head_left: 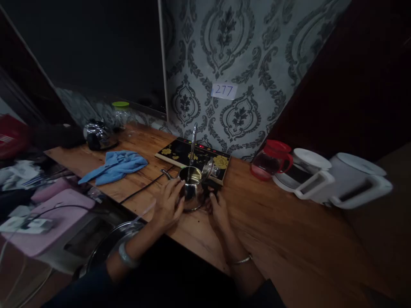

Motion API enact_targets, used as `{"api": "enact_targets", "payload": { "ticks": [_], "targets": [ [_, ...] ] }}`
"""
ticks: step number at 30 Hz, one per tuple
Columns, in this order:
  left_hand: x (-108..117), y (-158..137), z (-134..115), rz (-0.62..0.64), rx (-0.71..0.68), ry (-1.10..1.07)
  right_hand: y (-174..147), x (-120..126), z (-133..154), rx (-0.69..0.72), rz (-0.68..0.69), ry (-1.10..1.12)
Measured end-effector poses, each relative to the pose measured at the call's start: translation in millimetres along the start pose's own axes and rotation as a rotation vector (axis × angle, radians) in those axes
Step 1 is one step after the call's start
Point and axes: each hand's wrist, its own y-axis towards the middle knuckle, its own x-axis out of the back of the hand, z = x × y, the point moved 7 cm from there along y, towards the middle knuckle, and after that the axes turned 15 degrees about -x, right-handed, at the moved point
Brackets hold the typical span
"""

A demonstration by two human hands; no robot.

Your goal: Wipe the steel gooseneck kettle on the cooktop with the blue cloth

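Note:
A small shiny steel kettle [192,188] stands on the wooden counter [272,222] with its lid tipped open. A thin metal spout [193,143] rises over its opening. My left hand [169,203] rests against the kettle's left side, fingers spread on the body. My right hand [216,207] grips the dark handle on the kettle's right. Just behind the kettle lies a black tea tray with gold flowers and red lights [192,156].
A blue cloth [115,166] lies left of the kettle, and a black cable [144,190] runs across the counter. A glass pot [98,136] and green-lidded jar [121,112] stand at far left. A red-lidded jug [271,160] and two white kettles [334,179] sit right.

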Motion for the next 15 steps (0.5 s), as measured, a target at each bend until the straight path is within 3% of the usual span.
{"api": "enact_targets", "payload": {
  "ticks": [8, 15],
  "targets": [
    [1, 14, 10, -0.006, 0.078, -0.024, 2, 0, -3, -0.022, 0.037, 0.041],
    [-14, 28, 28, 0.061, 0.232, -0.204, 1, -3, -2, -0.020, 0.052, 0.071]
  ]
}}
